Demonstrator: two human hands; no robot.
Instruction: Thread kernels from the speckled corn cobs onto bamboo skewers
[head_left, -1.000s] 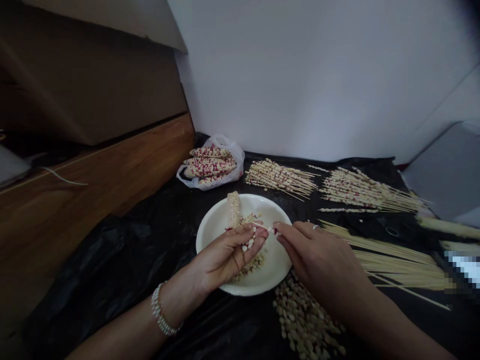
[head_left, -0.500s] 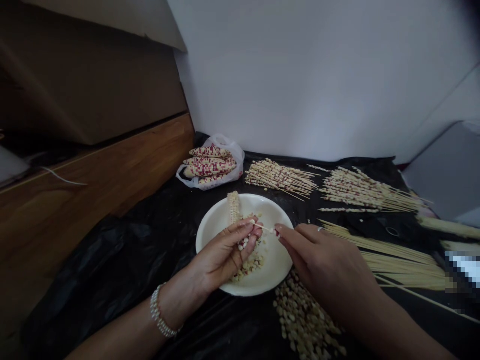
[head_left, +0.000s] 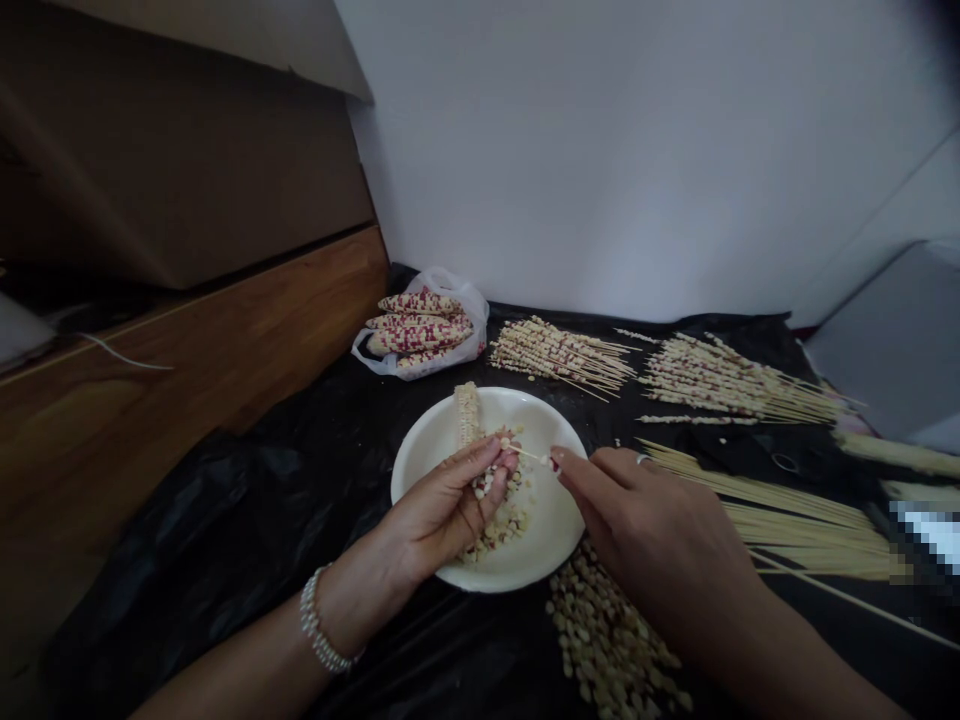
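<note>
The left hand (head_left: 435,512) pinches a small pale corn kernel (head_left: 505,443) at the tip of a thin straw-coloured wooden skewer (head_left: 531,455), above a round white bowl (head_left: 559,545). Rightward, the right hand (head_left: 649,520) grips that skewer beside threaded white and dark-red kernels (head_left: 553,463). Farther right lie bare straw-coloured wooden sticks (head_left: 810,535).

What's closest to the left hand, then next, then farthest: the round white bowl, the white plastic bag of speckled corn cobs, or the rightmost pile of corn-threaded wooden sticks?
From the left hand:
1. Round white bowl: right underneath.
2. White plastic bag of speckled corn cobs: behind the bowl, slightly left.
3. Rightmost pile of corn-threaded wooden sticks: away to the right.
</note>
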